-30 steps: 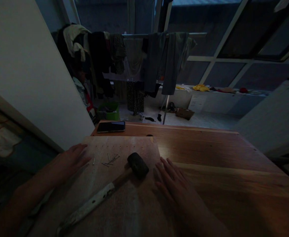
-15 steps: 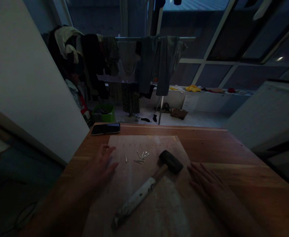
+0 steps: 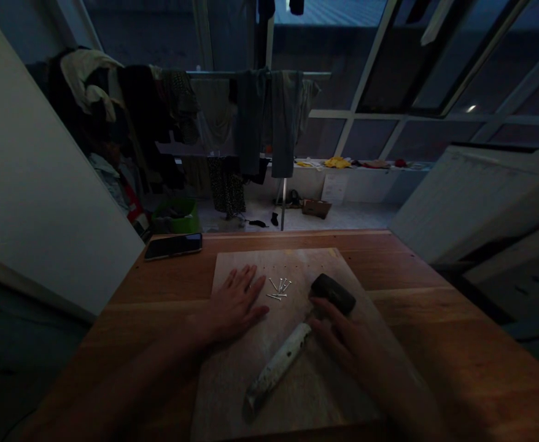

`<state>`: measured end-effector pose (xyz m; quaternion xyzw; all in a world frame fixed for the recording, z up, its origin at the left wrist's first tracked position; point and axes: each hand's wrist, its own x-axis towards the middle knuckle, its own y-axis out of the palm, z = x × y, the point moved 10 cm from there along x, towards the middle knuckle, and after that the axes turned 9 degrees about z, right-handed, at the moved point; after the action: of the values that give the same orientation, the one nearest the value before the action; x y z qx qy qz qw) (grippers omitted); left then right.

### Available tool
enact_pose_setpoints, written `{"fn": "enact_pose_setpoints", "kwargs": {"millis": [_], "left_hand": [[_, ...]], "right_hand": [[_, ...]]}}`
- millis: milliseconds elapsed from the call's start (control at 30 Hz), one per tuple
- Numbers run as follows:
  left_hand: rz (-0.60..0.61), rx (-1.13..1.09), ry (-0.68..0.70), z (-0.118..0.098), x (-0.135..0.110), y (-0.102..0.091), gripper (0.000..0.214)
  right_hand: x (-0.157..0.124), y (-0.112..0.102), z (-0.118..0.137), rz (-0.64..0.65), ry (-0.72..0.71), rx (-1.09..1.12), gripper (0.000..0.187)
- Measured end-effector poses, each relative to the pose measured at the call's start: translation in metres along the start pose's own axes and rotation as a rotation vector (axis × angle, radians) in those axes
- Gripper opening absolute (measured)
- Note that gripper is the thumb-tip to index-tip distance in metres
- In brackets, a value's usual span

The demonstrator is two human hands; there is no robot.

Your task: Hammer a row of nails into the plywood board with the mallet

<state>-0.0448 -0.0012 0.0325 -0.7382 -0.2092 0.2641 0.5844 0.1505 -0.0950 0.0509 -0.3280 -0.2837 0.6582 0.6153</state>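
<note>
- The fingers (image 3: 331,310) of the right hand (image 3: 355,344) are partly bent and reach across the neck of the hammer (image 3: 277,363), just below its head; whether they close on it or only rest there, I cannot tell.
- The hammer lies slantwise on the board (image 3: 232,393), its black head (image 3: 334,293) toward the far right and its pale, scuffed grip toward the near left.
- The left hand (image 3: 230,307) lies palm down over the board's left edge, fingers loosely spread and holding nothing that shows; its thumb is just beside the nails.
- The nails (image 3: 279,296) lie loose in a small, partly crossed cluster between the left hand and the hammer's head.
- A row of small dark dots (image 3: 285,266) runs near the board's far edge.
- The board lies flat on a wooden table (image 3: 435,319), bare wood showing on both sides.
- A phone (image 3: 174,246) lies screen up at the table's far left corner.
- Beyond the table, clothes (image 3: 285,123) hang over a rail, and a green basket (image 3: 187,216) stands below at the left.
</note>
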Motion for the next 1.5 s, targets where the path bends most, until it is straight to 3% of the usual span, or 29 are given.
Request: {"fn": "enact_pose_setpoints", "kwargs": {"millis": [100, 200, 333, 433, 567, 667, 767, 967, 1133, 1333, 1400, 1500], "left_hand": [[0.058, -0.031, 0.126, -0.035, 0.033, 0.008, 0.071], [0.056, -0.110, 0.254, -0.076, 0.058, 0.012, 0.068], [0.008, -0.365, 0.328, -0.110, 0.079, 0.013, 0.079], [0.017, -0.558, 0.357, -0.124, 0.095, 0.014, 0.092], [-0.038, -0.677, 0.324, -0.118, 0.114, 0.002, 0.077], [-0.051, -0.600, 0.280, -0.102, 0.115, -0.013, 0.044], [0.016, -0.382, 0.233, -0.090, 0.108, -0.022, 0.020], [0.189, -0.173, 0.117, -0.099, 0.110, -0.017, 0.019], [0.237, -0.068, 0.146, -0.119, 0.119, -0.029, 0.011], [0.169, -0.213, 0.108, -0.089, 0.133, -0.047, 0.014], [0.209, -0.291, 0.096, -0.079, 0.139, -0.040, 0.015], [0.326, -0.363, 0.170, -0.081, 0.144, -0.024, 0.014]], "right_hand": [[0.016, 0.014, 0.015, 0.038, -0.018, 0.038, 0.037], [0.019, 0.013, 0.004, 0.051, 0.022, 0.141, 0.032], [-0.003, -0.003, -0.040, -0.035, 0.083, 0.469, 0.020], [-0.023, -0.023, -0.080, -0.202, 0.145, 0.560, 0.033], [-0.034, -0.051, -0.087, -0.358, 0.125, 0.262, 0.044], [-0.026, -0.048, -0.075, -0.282, 0.170, 0.068, 0.045], [-0.017, -0.040, -0.063, -0.211, 0.187, -0.001, 0.043], [-0.016, -0.031, -0.066, -0.170, 0.261, 0.014, 0.045], [-0.018, -0.033, -0.066, -0.190, 0.243, 0.036, 0.045], [-0.018, -0.034, -0.067, -0.217, 0.238, 0.011, 0.043], [-0.019, -0.035, -0.065, -0.231, 0.219, 0.021, 0.042], [-0.020, -0.035, -0.066, -0.242, 0.239, 0.028, 0.045]]}}
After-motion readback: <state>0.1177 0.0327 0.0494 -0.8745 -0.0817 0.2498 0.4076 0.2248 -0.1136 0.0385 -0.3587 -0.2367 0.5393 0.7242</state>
